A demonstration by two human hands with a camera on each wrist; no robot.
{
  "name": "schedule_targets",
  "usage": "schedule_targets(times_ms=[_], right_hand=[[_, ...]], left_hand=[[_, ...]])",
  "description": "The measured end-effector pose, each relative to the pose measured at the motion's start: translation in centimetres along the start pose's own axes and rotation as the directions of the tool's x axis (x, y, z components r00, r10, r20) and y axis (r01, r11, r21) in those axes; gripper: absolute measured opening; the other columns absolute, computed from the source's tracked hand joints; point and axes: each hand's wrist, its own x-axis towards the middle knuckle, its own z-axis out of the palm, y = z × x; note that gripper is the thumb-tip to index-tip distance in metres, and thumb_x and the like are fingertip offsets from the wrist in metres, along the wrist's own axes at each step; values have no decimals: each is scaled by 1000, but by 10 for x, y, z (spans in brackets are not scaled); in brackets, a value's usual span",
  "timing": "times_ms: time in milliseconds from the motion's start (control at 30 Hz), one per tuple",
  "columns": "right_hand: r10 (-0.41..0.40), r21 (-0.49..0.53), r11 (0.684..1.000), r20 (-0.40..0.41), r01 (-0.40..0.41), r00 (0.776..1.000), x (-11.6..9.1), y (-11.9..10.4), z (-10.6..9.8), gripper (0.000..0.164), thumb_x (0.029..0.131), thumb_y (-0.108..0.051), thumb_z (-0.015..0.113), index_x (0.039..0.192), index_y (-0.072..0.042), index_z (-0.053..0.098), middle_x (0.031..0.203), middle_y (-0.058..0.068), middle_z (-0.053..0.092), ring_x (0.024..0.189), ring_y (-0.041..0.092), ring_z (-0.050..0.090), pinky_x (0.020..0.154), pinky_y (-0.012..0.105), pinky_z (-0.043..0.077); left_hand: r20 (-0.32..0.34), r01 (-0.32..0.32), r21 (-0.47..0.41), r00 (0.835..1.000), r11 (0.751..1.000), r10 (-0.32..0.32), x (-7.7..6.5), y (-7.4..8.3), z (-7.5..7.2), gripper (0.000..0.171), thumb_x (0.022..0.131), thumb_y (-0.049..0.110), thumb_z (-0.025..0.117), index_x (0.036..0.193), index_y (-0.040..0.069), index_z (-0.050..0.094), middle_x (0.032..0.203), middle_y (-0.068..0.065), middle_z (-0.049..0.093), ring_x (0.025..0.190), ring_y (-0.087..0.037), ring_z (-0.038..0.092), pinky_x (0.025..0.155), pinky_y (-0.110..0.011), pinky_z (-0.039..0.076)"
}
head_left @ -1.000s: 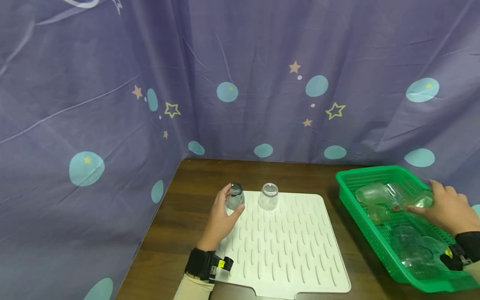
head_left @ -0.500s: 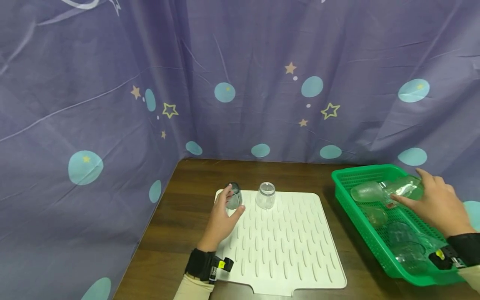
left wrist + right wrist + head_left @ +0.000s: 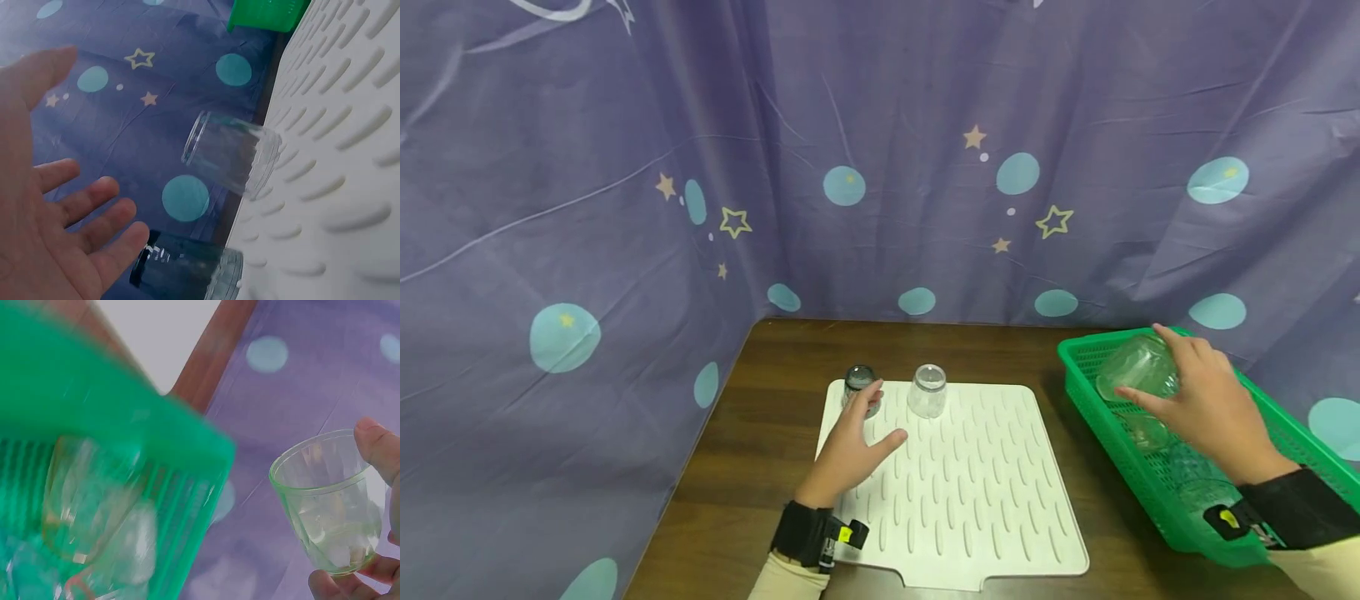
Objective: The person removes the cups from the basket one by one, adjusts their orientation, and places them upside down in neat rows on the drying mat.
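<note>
My right hand holds a pale green-tinted glass over the far part of the green basket; thumb and fingers grip it near its base, and its mouth faces away from the palm. My left hand is above the white ridged mat, fingers spread and holding nothing. Just beyond those fingers a dark grey glass stands upside down on the mat's far left corner, partly hidden by them in the head view. Beside it, a clear glass also stands inverted.
Several more glasses lie in the basket, among them an amber-tinted one and a bluish one. The brown wooden table shows around the mat. A purple patterned curtain hangs behind and at the left.
My right hand has lifted the green-tinted glass and moved left over the basket with it. My left hand has drawn slightly back and right from the dark grey glass.
</note>
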Motion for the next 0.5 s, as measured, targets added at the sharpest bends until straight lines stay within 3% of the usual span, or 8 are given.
schedule_targets(times_ms=[167, 233, 333, 433, 500], right_hand=[[-130, 22, 991, -61, 132, 990, -2, -38, 13, 107, 67, -28, 97, 155, -3, 42, 121, 27, 55, 104, 44, 50, 65, 55, 47], [-198, 30, 979, -105, 202, 975, -4, -53, 19, 108, 62, -25, 99, 154, -3, 45, 120, 23, 57, 99, 38, 52, 64, 49, 47], [-283, 42, 956, -140, 291, 949, -7, -73, 27, 111, 58, -22, 100, 153, -4, 46, 126, 22, 58, 104, 37, 55, 68, 49, 50], [-334, 61, 937, -139, 345, 932, -9, -91, 34, 106, 68, -39, 97, 154, -5, 45, 132, 22, 56, 112, 39, 55, 71, 49, 53], [-355, 75, 927, -144, 368, 924, -9, -102, 40, 101, 78, -59, 84, 155, -6, 45, 133, 23, 55, 114, 40, 54, 73, 51, 54]], left_hand=[[40, -13, -23, 999, 1000, 14, -3, 3, 5, 80, 96, 54, 70, 160, 24, 33, 155, 3, 45, 143, -15, 44, 117, -43, 40], [37, -31, -55, 999, 998, 33, -2, 4, 7, 72, 97, 48, 70, 157, 23, 39, 152, 2, 48, 141, -17, 46, 116, -46, 42], [20, -66, -125, 997, 990, 69, 1, 6, 13, 58, 100, 37, 69, 150, 17, 50, 147, -1, 52, 137, -20, 49, 115, -48, 43], [-3, -99, -211, 995, 972, 100, 4, 8, 20, 48, 101, 27, 69, 145, 11, 55, 143, -6, 55, 134, -23, 52, 113, -51, 44], [-5, -105, -252, 994, 962, 107, 5, 12, 24, 47, 102, 25, 68, 144, 10, 54, 143, -10, 55, 133, -24, 52, 113, -52, 45]])
